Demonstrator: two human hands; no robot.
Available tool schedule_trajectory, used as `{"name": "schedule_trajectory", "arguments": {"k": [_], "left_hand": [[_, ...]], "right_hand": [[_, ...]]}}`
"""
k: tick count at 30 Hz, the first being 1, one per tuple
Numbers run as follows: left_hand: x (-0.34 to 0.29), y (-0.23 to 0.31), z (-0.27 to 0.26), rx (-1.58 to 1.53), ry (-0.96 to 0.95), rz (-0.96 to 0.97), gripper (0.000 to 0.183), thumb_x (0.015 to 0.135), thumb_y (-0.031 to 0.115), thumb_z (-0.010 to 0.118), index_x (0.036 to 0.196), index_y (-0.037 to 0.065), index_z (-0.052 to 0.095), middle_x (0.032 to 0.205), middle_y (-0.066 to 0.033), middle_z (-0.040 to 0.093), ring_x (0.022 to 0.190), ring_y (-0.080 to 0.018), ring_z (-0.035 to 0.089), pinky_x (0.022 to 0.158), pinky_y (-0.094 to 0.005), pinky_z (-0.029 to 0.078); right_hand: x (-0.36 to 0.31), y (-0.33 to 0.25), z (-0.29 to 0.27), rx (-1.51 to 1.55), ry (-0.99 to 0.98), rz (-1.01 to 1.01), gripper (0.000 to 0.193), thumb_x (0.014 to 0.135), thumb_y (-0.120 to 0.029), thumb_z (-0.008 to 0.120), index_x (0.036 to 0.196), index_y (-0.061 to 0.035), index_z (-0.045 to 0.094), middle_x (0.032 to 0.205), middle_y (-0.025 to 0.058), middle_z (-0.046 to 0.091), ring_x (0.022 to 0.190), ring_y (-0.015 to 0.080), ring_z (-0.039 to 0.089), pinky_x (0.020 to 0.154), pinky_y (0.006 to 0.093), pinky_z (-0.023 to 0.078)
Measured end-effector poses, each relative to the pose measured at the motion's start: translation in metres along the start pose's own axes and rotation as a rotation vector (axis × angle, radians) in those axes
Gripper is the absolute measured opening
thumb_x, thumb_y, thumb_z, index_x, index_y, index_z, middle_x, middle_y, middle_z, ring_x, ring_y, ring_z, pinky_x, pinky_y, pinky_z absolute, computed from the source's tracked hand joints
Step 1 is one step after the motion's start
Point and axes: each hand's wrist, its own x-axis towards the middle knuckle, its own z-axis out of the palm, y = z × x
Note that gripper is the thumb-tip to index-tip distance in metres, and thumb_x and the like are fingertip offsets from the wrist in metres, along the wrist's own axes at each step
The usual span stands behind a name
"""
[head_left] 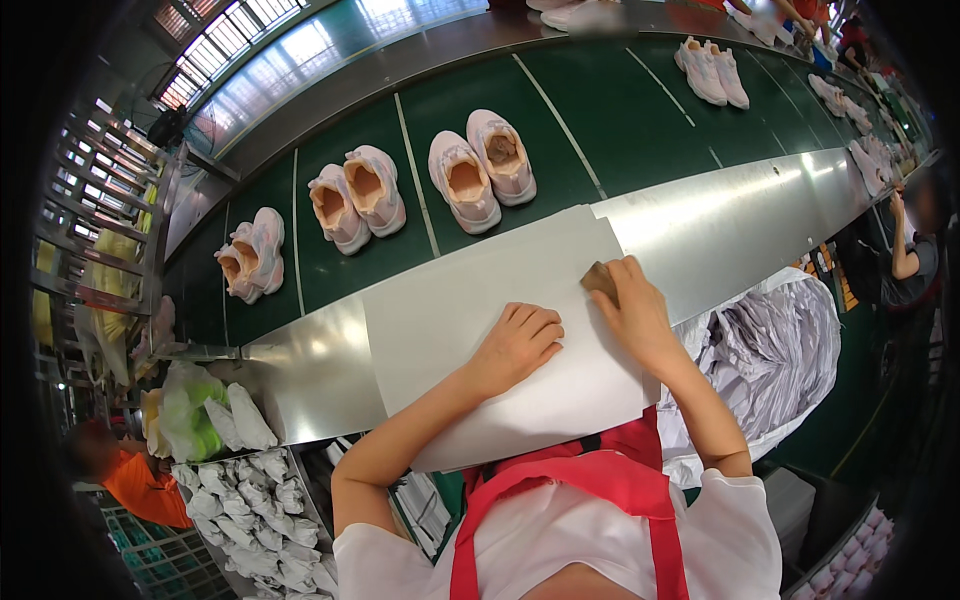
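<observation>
A stack of large white paper sheets (470, 270) lies on the metal ledge in front of me, its near edge overhanging toward my apron. My left hand (518, 345) rests on the top sheet, palm down, fingers slightly bent and apparently holding nothing. Near the sheet's right edge, my right hand (635, 315) grips a small brown lump (599, 281) between thumb and fingers; its exact kind is unclear. Beyond the paper, a pair of pale pink sneakers (465, 180) stands on the green conveyor belt (560, 190). A similar brown lump sits inside the right shoe.
More sneaker pairs stand on the belt, including one left of centre (368, 190) and one far right (712, 72). A white sack of crumpled paper (765, 350) is at my right. A bin of wrapped white bundles (255, 510) stands lower left. Other people work nearby.
</observation>
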Motion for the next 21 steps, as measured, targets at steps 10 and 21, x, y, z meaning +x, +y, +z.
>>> {"name": "schedule_trajectory", "arguments": {"k": [10,21], "left_hand": [[-0.002,0.001,0.002,0.376,0.032,0.009,0.018,0.068,0.007,0.065,0.083,0.009,0.055,0.132,-0.0040,0.049,0.127,-0.0251,0.038,0.099,-0.0466,0.030],[0.025,0.026,-0.011,-0.148,-0.105,-0.058,0.007,0.073,0.003,0.052,0.067,0.005,0.050,0.053,-0.0070,0.042,0.050,-0.0259,0.041,0.060,-0.0357,0.035]], "right_hand": [[-0.023,-0.009,0.001,0.212,-0.220,-0.035,0.023,0.081,-0.019,0.057,0.095,-0.0018,0.051,0.086,0.0185,0.056,0.079,0.0386,0.055,0.067,0.0432,0.044],[-0.083,0.071,-0.012,0.488,0.542,0.247,0.006,0.085,-0.003,0.053,0.086,0.0000,0.058,0.073,0.0059,0.055,0.066,0.0119,0.055,0.059,0.0232,0.043]]}}
